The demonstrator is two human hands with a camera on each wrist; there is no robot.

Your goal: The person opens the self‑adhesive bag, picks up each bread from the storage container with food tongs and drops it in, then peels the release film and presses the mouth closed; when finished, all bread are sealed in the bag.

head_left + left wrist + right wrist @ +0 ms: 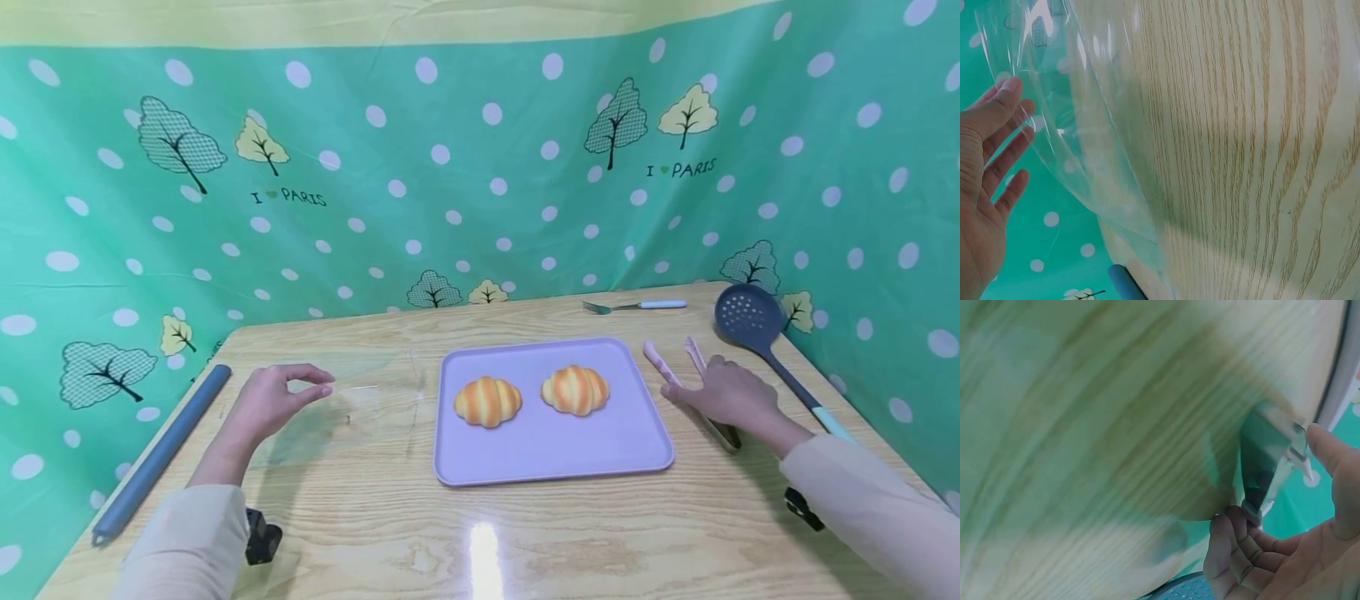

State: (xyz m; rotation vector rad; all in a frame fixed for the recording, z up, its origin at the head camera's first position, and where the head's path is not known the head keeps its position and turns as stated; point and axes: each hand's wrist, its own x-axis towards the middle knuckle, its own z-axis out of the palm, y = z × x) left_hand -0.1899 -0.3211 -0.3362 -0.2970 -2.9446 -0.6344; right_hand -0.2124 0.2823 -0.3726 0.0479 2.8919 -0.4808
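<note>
green curtain [495, 108] beyond the table [367, 525]

tray [555, 450] in the middle. left of it, left hand [272, 402] pinches clear sheet [386, 398]; right of it, right hand [738, 393] grips tongs [660, 364]. on the tray: a left bun [487, 402], a right bun [575, 390].

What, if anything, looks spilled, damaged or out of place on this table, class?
Nothing looks spilled or damaged: both croissants sit apart on the tray. One thing looks slightly odd: the skimmer, back right, whose perforated head seems to poke past the edge of the table rather than rest fully on it.
</note>
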